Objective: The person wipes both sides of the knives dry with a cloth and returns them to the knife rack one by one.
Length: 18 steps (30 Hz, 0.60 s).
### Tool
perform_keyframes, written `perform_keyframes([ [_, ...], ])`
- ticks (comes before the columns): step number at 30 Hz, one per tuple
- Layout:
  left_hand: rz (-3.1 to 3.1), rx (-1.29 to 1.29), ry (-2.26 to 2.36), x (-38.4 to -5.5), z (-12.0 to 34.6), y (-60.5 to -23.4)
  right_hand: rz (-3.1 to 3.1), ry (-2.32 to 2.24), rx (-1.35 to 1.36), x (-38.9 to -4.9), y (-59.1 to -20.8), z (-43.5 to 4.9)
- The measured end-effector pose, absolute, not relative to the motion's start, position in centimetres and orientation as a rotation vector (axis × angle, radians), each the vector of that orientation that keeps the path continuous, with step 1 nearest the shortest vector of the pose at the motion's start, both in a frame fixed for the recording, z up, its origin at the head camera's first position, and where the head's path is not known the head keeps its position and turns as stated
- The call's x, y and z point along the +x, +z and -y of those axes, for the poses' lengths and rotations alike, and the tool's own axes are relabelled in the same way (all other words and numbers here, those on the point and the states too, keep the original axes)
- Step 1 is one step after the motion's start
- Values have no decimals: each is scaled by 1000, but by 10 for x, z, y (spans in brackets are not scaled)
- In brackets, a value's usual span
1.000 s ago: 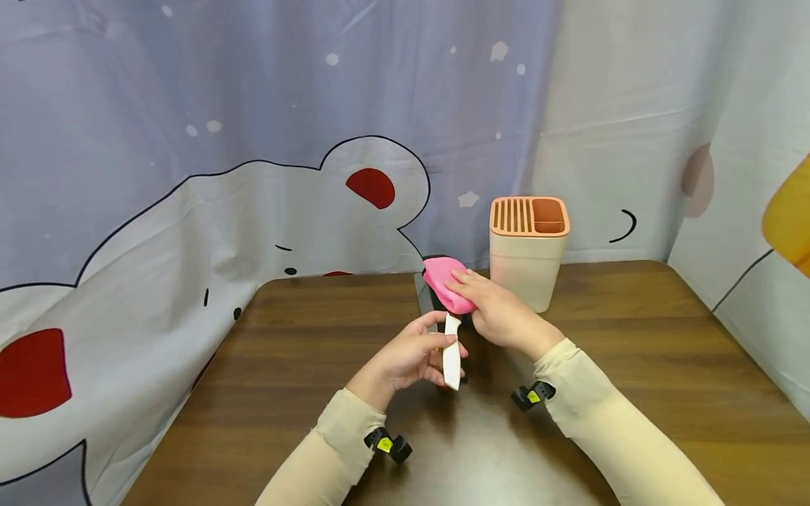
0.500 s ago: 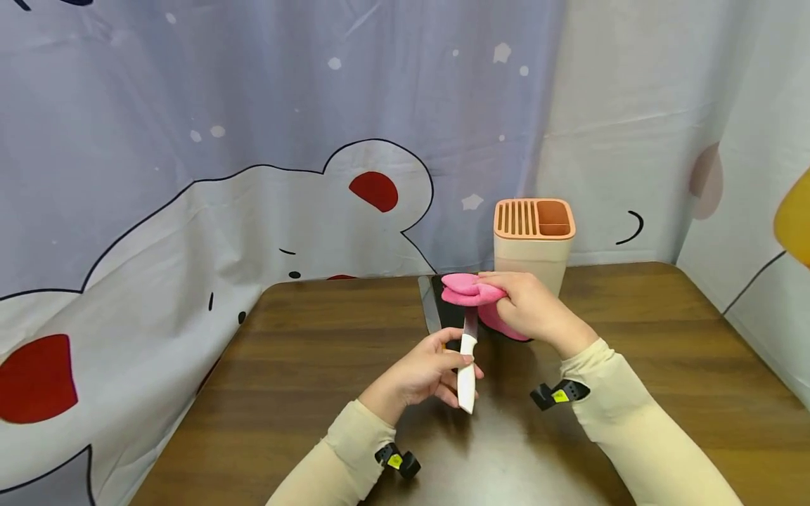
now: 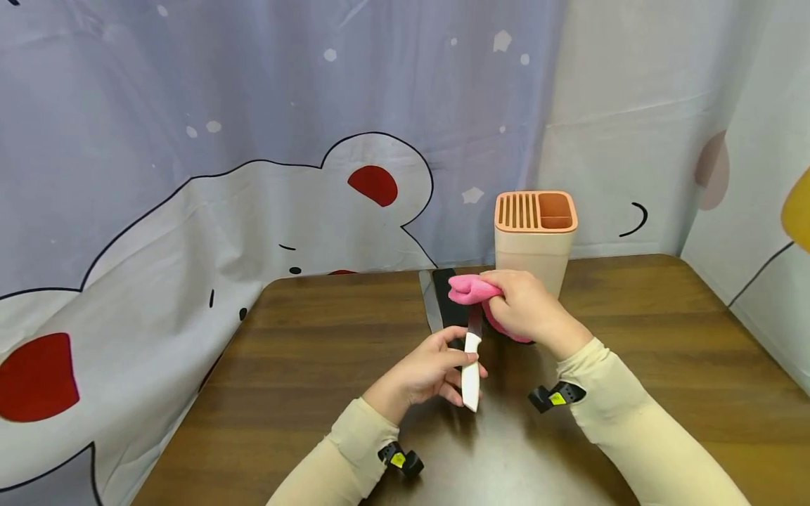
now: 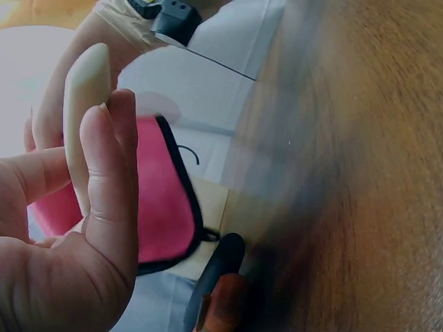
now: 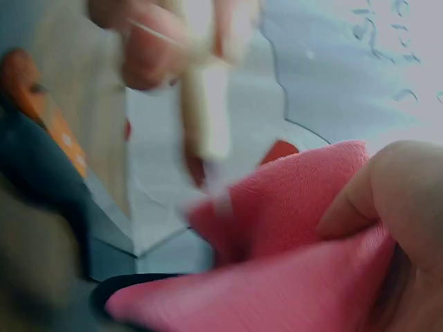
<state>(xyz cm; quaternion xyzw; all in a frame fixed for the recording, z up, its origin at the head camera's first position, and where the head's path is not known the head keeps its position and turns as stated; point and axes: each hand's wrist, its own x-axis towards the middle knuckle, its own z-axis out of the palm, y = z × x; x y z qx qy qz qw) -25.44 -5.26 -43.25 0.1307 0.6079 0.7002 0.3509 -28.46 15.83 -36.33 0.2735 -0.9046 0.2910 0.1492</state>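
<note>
My left hand (image 3: 436, 369) pinches the white handle of a knife (image 3: 471, 372) between thumb and fingers, the blade pointing away from me. My right hand (image 3: 525, 302) grips a pink cloth (image 3: 471, 289), folded over the far part of the blade, so the tip is hidden. A short stretch of bare blade shows between handle and cloth. In the right wrist view the cloth (image 5: 291, 200) looks fluffy and folded double, the thumb pressing on it. A dark-edged flap of the cloth (image 4: 166, 200) hangs down in the left wrist view.
Beyond the hands, a grey blade (image 3: 432, 302) and a black flat piece (image 3: 448, 299) lie side by side on the wooden table (image 3: 316, 351). A cream knife block (image 3: 534, 246) with an orange slotted top stands behind my right hand. A printed curtain (image 3: 253, 211) hangs behind the table.
The cloth, spread over the blade a second ago, is now folded round it, with a flap hanging right. Both hands and the knife have shifted slightly right, and some bare blade shows.
</note>
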Motion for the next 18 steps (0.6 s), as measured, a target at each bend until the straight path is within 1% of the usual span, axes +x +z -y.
perform_keyframes([
  [4, -1549, 348, 1859, -253, 54, -427, 2639, 685, 801, -280, -373, -146],
  [8, -1521, 343, 1906, -251, 56, -422, 2651, 592, 883, -275, -376, -139],
  [18, -1471, 362, 1919, -252, 56, -423, 2647, 577, 899, -270, -376, -136],
])
